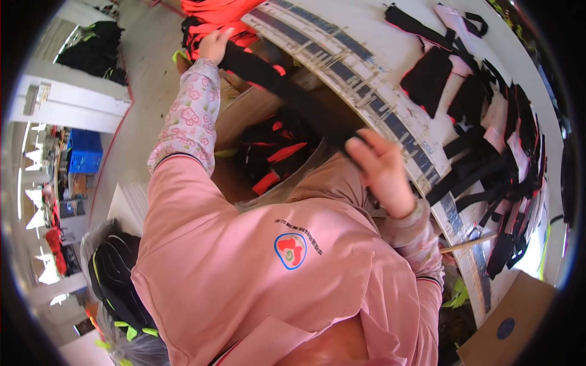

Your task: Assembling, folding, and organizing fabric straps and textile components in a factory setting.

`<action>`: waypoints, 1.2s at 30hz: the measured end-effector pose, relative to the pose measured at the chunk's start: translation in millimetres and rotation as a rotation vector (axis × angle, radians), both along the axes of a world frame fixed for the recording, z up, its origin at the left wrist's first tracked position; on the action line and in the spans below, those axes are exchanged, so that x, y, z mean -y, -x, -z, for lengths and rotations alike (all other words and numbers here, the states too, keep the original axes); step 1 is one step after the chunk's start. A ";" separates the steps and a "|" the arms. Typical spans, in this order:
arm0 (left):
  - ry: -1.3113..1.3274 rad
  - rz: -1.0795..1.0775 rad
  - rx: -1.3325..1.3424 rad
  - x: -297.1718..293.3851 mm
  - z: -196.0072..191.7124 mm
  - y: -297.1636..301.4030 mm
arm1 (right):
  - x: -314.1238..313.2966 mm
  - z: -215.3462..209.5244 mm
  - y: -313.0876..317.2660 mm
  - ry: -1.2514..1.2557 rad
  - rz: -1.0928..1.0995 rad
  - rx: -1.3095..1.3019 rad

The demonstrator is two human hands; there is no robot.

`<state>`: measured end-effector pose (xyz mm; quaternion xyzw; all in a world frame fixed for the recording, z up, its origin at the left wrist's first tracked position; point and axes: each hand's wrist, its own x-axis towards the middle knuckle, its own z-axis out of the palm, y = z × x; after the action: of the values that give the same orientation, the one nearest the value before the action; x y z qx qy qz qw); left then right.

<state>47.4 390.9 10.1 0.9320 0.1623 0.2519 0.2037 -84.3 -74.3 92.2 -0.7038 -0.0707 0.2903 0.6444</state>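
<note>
A long black fabric strip (305, 104) stretches slantwise between my hands, blurred along part of its length. My left hand (213, 46), at the far left, is closed on its upper end, right beside a pile of bright orange-red and black fabric (223, 13). The lower end of the strip meets the fingers of my right hand (386, 174), closed on it near the table's edge; motion blurs these fingers somewhat. Below the strip, a large open container (244, 113) holds black and orange-red pieces (278, 149).
On my right is a white table (360, 36) with a worn, taped edge. Black and pale fabric pieces with straps (427, 79) lie on it, heaped at its far right. A cardboard box (510, 317) stands at the lower right. Bagged black goods (122, 280) sit at the lower left.
</note>
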 end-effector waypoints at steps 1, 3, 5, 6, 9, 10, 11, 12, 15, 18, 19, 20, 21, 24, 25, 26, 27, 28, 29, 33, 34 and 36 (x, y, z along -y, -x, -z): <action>0.071 0.117 0.036 5.9 4.4 6.5 | 3.1 0.2 -9.7 -0.043 0.074 -0.020; 0.285 0.351 -0.156 12.6 10.5 22.3 | 12.9 10.1 -35.0 -0.354 0.158 -0.125; 0.460 0.500 -0.273 21.6 19.3 36.9 | 17.0 14.9 -60.7 -0.627 0.223 -0.303; 0.530 0.673 -0.352 33.5 18.8 43.7 | 19.2 19.0 -73.2 -0.696 0.286 -0.340; 0.318 0.905 -0.551 92.1 -9.4 69.3 | 44.7 37.5 -110.8 -0.896 0.286 -0.462; 0.180 0.927 -0.540 108.4 -13.9 80.6 | 49.1 40.4 -118.1 -0.957 0.307 -0.472; 0.101 0.913 -0.628 117.2 -17.7 86.0 | 54.3 42.7 -125.0 -1.018 0.329 -0.480; 0.023 0.894 -0.716 122.1 -17.5 90.4 | 55.6 42.4 -130.3 -1.065 0.284 -0.458; -0.048 0.740 -0.724 106.6 20.9 96.6 | 53.2 43.6 -133.5 -0.895 0.174 -0.423; -0.071 0.535 -0.725 44.7 58.6 114.8 | 19.1 48.2 -116.4 -0.314 0.189 -0.217; -0.146 0.445 -0.857 29.7 61.4 121.3 | 22.7 67.5 -124.1 -0.170 0.190 0.062; -0.268 0.317 -1.105 -0.4 73.7 129.1 | 35.0 88.4 -140.1 0.082 0.192 0.485; -0.329 0.276 -1.129 -30.2 89.3 151.9 | 46.7 98.2 -151.9 0.378 0.295 0.815; -0.431 0.428 -1.356 1.4 58.3 149.9 | 98.8 124.1 -174.1 0.889 0.455 1.102; -0.294 0.445 -1.214 -14.3 76.0 157.9 | 98.3 131.2 -179.6 1.012 0.441 1.072; -0.156 0.464 -1.072 -29.3 96.2 161.1 | 95.4 136.5 -181.2 1.004 0.454 1.080; 0.025 0.488 -1.022 -3.6 89.9 140.6 | 102.7 141.4 -180.6 1.032 0.358 0.995; 0.203 0.505 -0.968 38.1 79.2 120.7 | 109.5 146.5 -181.3 1.050 0.265 0.910; 0.282 0.606 -0.814 64.8 78.0 103.9 | 113.8 156.7 -182.9 1.011 0.286 0.984; 0.271 0.914 -0.247 203.9 40.5 46.0 | 100.2 137.7 -155.0 0.975 0.205 0.919; 0.242 0.962 -0.086 238.2 32.8 36.6 | 96.3 130.6 -143.3 0.963 0.217 0.881; 0.195 1.079 0.151 301.4 22.6 21.8 | 92.3 125.5 -119.9 0.963 0.244 0.838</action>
<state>25.6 89.5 -12.5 0.8393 -0.3307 0.1616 0.4002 35.6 -166.6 -33.3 -0.9706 -0.0977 -0.0851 0.2029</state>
